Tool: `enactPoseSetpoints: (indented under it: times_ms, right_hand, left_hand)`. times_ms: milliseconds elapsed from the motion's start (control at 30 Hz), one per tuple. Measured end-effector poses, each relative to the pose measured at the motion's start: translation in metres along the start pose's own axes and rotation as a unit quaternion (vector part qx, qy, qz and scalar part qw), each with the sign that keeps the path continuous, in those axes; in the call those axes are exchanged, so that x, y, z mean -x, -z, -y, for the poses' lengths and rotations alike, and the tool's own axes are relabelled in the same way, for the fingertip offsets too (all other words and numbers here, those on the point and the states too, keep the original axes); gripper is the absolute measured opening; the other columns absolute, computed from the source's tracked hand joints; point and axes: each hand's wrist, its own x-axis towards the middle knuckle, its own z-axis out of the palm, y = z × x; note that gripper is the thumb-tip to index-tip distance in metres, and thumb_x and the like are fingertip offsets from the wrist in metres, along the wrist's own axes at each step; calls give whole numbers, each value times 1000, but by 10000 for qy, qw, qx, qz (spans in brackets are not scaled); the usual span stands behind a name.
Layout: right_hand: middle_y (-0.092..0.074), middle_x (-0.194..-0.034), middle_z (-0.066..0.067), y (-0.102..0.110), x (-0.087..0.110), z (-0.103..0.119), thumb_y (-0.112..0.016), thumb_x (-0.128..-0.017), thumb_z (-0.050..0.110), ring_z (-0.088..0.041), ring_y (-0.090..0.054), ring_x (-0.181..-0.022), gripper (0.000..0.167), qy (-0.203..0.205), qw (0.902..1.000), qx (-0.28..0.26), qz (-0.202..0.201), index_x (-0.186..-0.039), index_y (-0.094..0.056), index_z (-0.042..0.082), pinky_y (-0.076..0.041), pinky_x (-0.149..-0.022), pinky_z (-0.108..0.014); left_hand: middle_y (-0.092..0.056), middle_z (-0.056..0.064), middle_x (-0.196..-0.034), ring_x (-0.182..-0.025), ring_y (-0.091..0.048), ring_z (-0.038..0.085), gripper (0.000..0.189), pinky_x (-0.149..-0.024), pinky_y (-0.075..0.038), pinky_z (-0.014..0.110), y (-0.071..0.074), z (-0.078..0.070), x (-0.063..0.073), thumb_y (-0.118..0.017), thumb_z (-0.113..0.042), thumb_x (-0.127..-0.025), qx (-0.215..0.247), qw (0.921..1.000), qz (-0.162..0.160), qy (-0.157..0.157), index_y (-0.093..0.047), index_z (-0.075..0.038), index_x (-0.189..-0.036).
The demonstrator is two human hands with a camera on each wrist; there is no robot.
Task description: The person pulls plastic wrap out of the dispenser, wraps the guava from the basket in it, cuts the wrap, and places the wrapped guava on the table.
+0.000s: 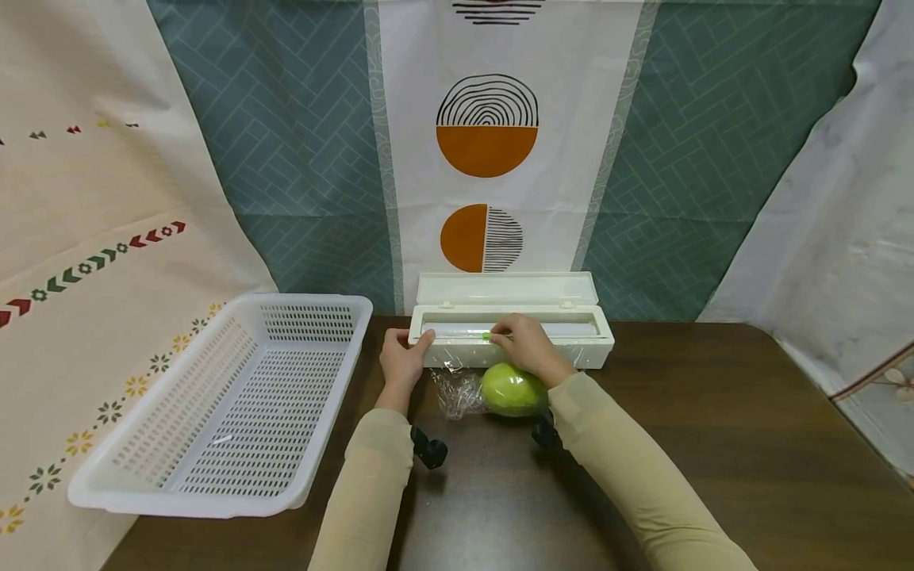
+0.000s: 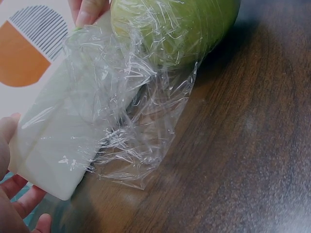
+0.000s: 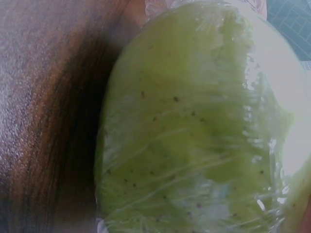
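A white cling film box (image 1: 585, 353) stands at the back of the table with its lid (image 1: 507, 289) raised. My left hand (image 1: 402, 361) grips its left end, thumb on top and fingers below in the left wrist view. At the front edge, my right hand (image 1: 526, 342) pinches a small green slider (image 1: 486, 336). Right in front of the box lies a speckled yellow-green oval fruit (image 1: 510, 390), like a mango, covered in clear film. Crumpled cling film (image 2: 131, 141) stretches between fruit and box. The right wrist view shows mostly the wrapped fruit (image 3: 184, 126).
To the left stands a large white perforated basket (image 1: 336, 412) with a small white strip (image 1: 222, 439) inside. The dark wooden table (image 1: 714, 444) extends right and forward. Patterned cloth (image 1: 307, 159) hangs directly behind the box.
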Motion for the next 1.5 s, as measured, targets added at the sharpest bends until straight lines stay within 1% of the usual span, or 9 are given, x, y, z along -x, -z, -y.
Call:
enactPoseSetpoints:
  times_ms: [167, 500, 1067, 1300, 1500]
  right_hand:
    - [-67, -108, -14, 1, 1, 0, -59, -93, 21, -30, -63, -102, 23, 4, 10000, -1, -10, -105, -69, 3, -50, -88, -42]
    - [-66, -108, -14, 1, 1, -2, -60, -93, 21, -30, -63, -102, 23, 24, 10000, 36, -40, -105, -69, 3, -50, -89, -42]
    - [-67, -108, -14, 3, 3, -3, -60, -93, 20, -30, -63, -102, 22, -19, 10000, 31, -41, -104, -69, 4, -50, -89, -42]
    - [-67, -106, -13, 4, 4, -4, -60, -93, 19, -29, -64, -101, 21, 47, 10000, 47, -69, -103, -70, 4, -50, -88, -41]
    - [-67, -108, -13, 6, 4, -4, -60, -93, 20, -29, -63, -102, 22, -25, 10000, 55, -10, -105, -69, 4, -51, -88, -41]
  left_hand:
    - [-55, 17, -112, -102, -51, 31, 47, -87, -46, 44, 0, 1, -1, -70, -34, -84, -22, 10000, 30, 9, -49, -4, -114]
    - [-55, 18, -112, -103, -51, 31, 48, -88, -45, 44, 0, 2, -2, -70, -35, -84, -87, 10000, -7, 31, -49, -4, -115]
    - [-54, 19, -113, -104, -50, 31, 49, -89, -45, 45, 1, 0, -1, -70, -34, -84, -74, 10000, 14, 20, -49, -3, -116]
    - [-55, 18, -114, -104, -50, 31, 49, -90, -45, 45, 0, 1, -1, -70, -35, -84, -38, 10000, 28, 65, -49, -4, -116]
    - [-55, 18, -113, -105, -50, 31, 49, -90, -45, 44, 0, 1, -1, -71, -34, -83, -49, 10000, -14, 51, -50, -4, -115]
